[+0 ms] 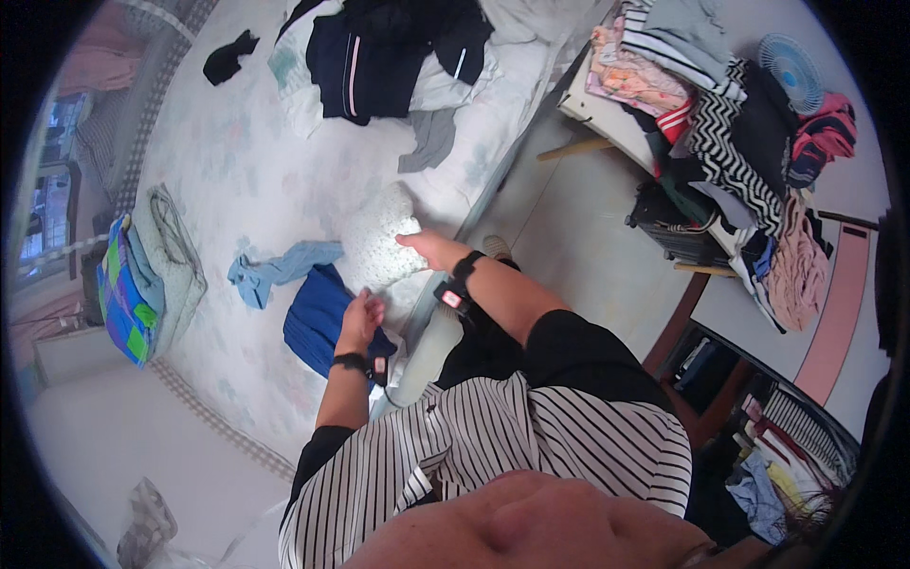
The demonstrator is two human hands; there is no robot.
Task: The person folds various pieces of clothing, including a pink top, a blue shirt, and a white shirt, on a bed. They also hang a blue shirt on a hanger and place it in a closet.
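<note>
My right hand [424, 249] grips the edge of a white speckled piece of cloth [380, 235] on the bed, thumb on top. Just below that cloth is my left hand [364, 313], its fingers bent, above a dark blue garment [313, 313]; whether it holds the white cloth's edge I cannot tell. A light blue garment [263, 274] lies crumpled to the left of the blue one, touching it. Farther up the bed lie a dark garment with a pale stripe [370, 71], a grey cloth [430, 142] and a small black item [229, 60].
Folded bedding, one piece a blue and green checked quilt [128, 291], lies at the bed's left side. To the right, a table bears heaped clothes [732, 128] and a blue fan [789, 71]. A black case [675, 224] stands under it. Open shelves [789, 455] at lower right hold clothes.
</note>
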